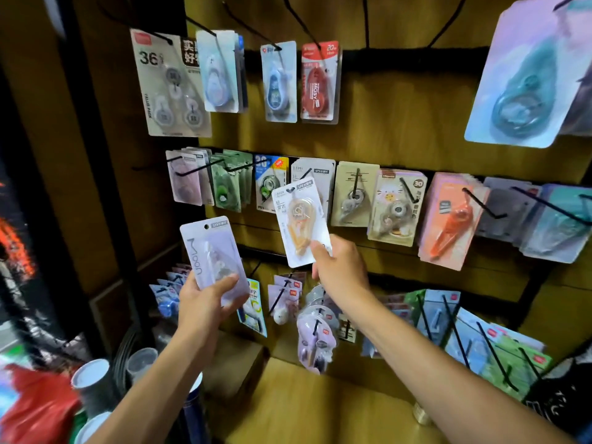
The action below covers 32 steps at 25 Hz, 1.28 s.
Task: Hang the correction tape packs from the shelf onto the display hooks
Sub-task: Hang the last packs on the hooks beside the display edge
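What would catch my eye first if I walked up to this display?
Two hands, each raising a correction tape pack: the right hand pinches a white pack with an orange dispenser at the middle row of hooks, and the left hand grips a pale lilac pack lower left. A red pack stands out on the top row.

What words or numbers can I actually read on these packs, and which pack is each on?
"36": grey multi-pack, top row left.
"20m" and "MOSY": red pack, top row.
"30": pack with the cat face, middle row.
"Moon": lilac pack held by the left hand.
The orange-tape pack in the right hand has print too small to read; the other packs are blurred too.
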Each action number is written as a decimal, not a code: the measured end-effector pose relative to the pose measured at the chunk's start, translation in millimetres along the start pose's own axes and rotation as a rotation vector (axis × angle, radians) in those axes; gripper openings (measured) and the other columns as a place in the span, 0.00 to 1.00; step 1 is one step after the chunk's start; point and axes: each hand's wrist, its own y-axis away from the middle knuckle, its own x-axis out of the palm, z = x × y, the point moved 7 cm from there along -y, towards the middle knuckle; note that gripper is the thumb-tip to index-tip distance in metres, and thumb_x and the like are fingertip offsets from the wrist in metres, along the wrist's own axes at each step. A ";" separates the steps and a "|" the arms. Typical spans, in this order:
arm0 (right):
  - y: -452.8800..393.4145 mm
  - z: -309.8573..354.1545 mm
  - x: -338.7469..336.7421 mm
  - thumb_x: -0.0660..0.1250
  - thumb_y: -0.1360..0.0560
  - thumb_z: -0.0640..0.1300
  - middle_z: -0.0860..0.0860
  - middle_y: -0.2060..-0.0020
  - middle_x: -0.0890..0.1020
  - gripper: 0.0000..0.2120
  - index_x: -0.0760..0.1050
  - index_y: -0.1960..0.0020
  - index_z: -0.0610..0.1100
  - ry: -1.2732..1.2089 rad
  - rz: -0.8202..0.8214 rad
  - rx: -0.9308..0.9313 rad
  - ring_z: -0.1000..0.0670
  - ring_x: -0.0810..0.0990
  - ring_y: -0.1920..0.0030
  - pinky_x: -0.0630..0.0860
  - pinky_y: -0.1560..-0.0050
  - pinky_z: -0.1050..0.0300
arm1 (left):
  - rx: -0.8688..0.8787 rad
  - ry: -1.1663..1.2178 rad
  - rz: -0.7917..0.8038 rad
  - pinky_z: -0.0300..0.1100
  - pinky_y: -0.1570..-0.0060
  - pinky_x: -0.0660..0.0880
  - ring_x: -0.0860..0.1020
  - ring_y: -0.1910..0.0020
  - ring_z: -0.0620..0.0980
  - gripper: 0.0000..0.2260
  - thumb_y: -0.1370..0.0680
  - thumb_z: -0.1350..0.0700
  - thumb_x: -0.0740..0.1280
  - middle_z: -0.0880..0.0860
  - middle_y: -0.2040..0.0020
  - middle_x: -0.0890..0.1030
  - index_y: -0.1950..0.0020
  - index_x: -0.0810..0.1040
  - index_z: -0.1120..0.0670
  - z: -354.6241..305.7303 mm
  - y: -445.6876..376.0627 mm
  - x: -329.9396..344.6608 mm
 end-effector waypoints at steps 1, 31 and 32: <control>-5.0 1.3 -1.0 0.59 0.20 0.47 0.49 0.61 0.82 0.08 0.76 0.47 0.47 -0.021 -0.027 0.032 0.52 0.78 0.67 0.67 0.71 0.61 | -0.001 0.005 0.007 0.48 0.58 0.82 0.82 0.48 0.58 0.16 0.25 0.67 0.69 0.56 0.45 0.81 0.39 0.74 0.54 0.2 -1.4 0.5; 26.2 50.6 170.1 0.60 0.18 0.45 0.47 0.67 0.83 0.12 0.77 0.55 0.41 -0.288 0.603 -0.007 0.52 0.76 0.73 0.73 0.72 0.59 | 0.125 -0.214 0.080 0.35 0.64 0.77 0.84 0.56 0.47 0.08 0.21 0.52 0.67 0.47 0.52 0.85 0.42 0.78 0.49 -44.0 -24.8 -53.6; 19.9 56.9 172.0 0.61 0.18 0.45 0.48 0.68 0.83 0.12 0.78 0.56 0.41 -0.255 0.532 -0.061 0.51 0.76 0.73 0.74 0.71 0.57 | 0.107 -0.218 0.052 0.36 0.65 0.76 0.82 0.58 0.48 0.07 0.21 0.51 0.67 0.48 0.54 0.85 0.44 0.79 0.50 -45.8 -32.0 -58.7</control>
